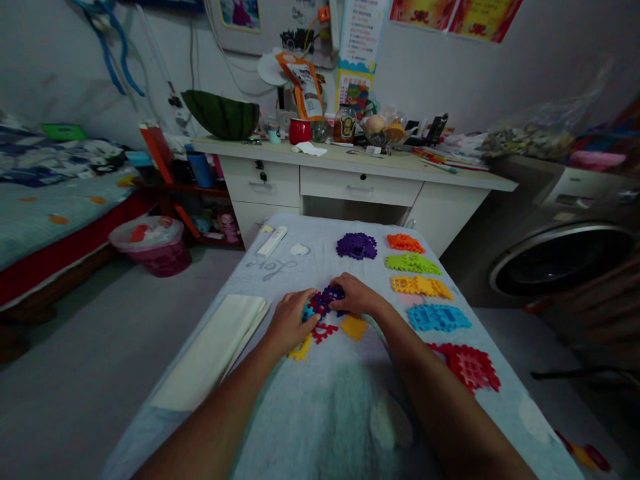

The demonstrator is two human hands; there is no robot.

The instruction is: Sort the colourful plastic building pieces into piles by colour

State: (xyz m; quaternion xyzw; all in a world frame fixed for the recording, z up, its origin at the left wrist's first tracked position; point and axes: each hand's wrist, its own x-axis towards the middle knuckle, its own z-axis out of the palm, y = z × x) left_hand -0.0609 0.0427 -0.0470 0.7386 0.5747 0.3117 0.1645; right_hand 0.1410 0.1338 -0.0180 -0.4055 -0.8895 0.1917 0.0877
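Observation:
Over the middle of the cloth-covered table, my left hand (291, 321) grips the left side of a small cluster of toothed plastic interlocking pieces (326, 299) in purple, red and blue. My right hand (358, 295) has its fingers closed on the cluster's purple right side. How the pieces join is partly hidden by my fingers. Just below the cluster lie a red piece (325, 332) and a yellow piece (354, 327). Another yellow piece (301, 349) shows beneath my left hand.
Sorted toothed pieces line the right side: orange (405, 243), green (413, 263), yellow (421, 287), blue (439, 317) and red (471, 368). A purple pile (357, 245) sits farther back. Left are a folded cream cloth (213, 353) and a white bar-shaped object (273, 242). Behind stands a white desk (270, 177).

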